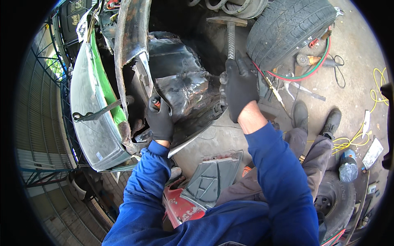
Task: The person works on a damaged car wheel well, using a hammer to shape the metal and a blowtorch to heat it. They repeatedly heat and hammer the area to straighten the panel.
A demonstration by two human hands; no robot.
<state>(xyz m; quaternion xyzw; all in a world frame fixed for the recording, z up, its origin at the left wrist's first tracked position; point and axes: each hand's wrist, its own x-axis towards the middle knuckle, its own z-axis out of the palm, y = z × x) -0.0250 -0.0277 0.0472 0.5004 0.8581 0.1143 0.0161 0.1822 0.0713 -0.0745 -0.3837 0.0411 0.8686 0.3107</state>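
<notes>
My gloved right hand (241, 90) is closed round the ribbed metal handle of a hammer (231, 41), whose head points away from me. My left hand (160, 123), also in a black glove, is closed at the edge of the cut-open car body. A small orange-red bit shows between its thumb and fingers; the rest of that thing is hidden. Just beyond it lies a bent, scorched sheet-metal panel (180, 88) in the body opening. The rusty pillar (122, 69) rises left of that panel.
A tyre (287, 33) lies at the far right, beside red and green hoses (293, 78) and an angle grinder (316, 61). Yellow cord (353, 141) and a bottle (348, 166) are on the floor. A grey panel (211, 180) rests over red bodywork (182, 205) near me.
</notes>
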